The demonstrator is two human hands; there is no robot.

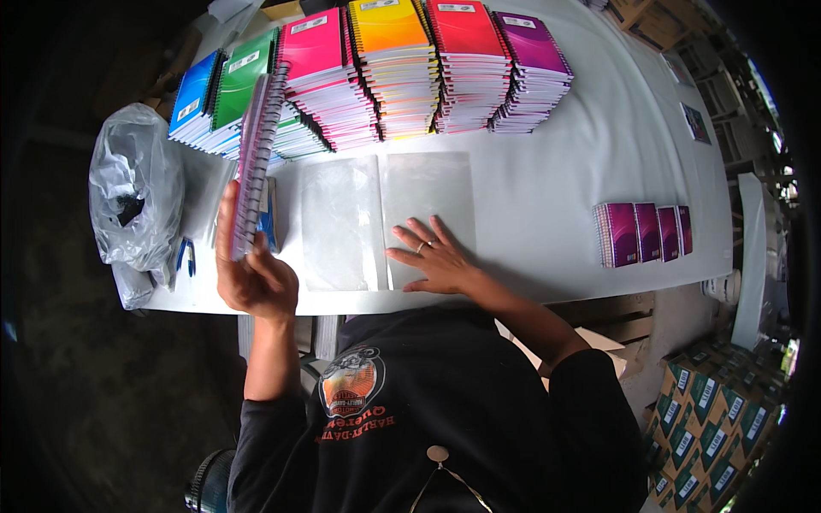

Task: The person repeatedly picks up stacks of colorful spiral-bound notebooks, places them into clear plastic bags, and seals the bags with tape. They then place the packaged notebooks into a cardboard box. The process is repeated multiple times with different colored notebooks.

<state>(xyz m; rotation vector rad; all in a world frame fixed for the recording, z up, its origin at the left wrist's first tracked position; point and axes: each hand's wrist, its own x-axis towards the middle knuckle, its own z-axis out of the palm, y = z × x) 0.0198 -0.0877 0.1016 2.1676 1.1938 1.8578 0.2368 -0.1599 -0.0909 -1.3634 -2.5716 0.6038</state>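
Note:
My left hand (255, 278) grips a spiral notebook (255, 171) by its lower part, holding it up on edge above the table with the wire coil facing right. Its cover is turned away, so only a purplish-pink edge shows. With fingers spread, my right hand (442, 263) lies flat on the lower part of a clear plastic sleeve (432, 190). Another clear sleeve (336, 218) lies just left of it. Behind them stand tall stacks of spiral notebooks: blue (195, 98), green (244, 81), pink (315, 43), yellow (389, 26), red (466, 30) and purple (534, 43).
Several smaller groups of purple notebooks (624, 235) stand at the right on the white table (547, 197). A plastic bag (141, 184) sits at the left edge, with blue pens (186, 256) beside it. Patterned cardboard boxes (714, 427) are on the floor at the lower right.

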